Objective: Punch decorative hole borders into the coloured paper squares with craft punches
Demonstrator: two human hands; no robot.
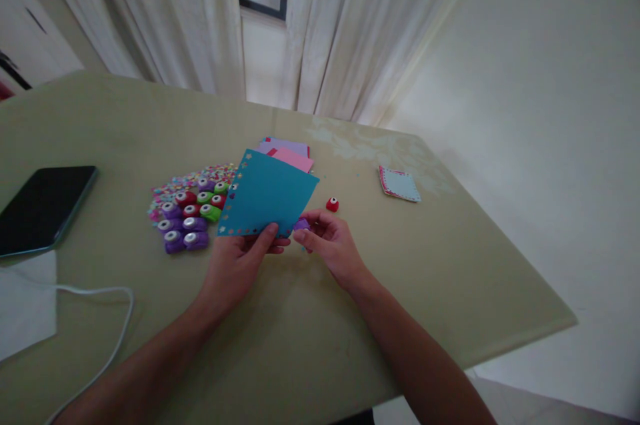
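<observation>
My left hand point(247, 251) pinches a sheet of blue paper point(273, 188) at its lower edge, thumb on top. Small star-like and other punched holes run along the sheet's left and bottom edges. My right hand point(330, 241) is closed around a purple craft punch point(301, 225), which sits at the sheet's lower right corner. Fingers partly hide the punch, so I cannot tell whether the paper is inside its slot. A red craft punch point(333, 204) lies on the table just beyond my right hand.
Several purple, green and red punches point(189, 223) stand left of the sheet, before a spread of confetti point(173, 188). Pink and lilac papers point(295, 157) lie behind. A small paper stack point(400, 183) is at right; a tablet point(47, 205), white cable point(131, 298) and white sheet point(27, 311) are left.
</observation>
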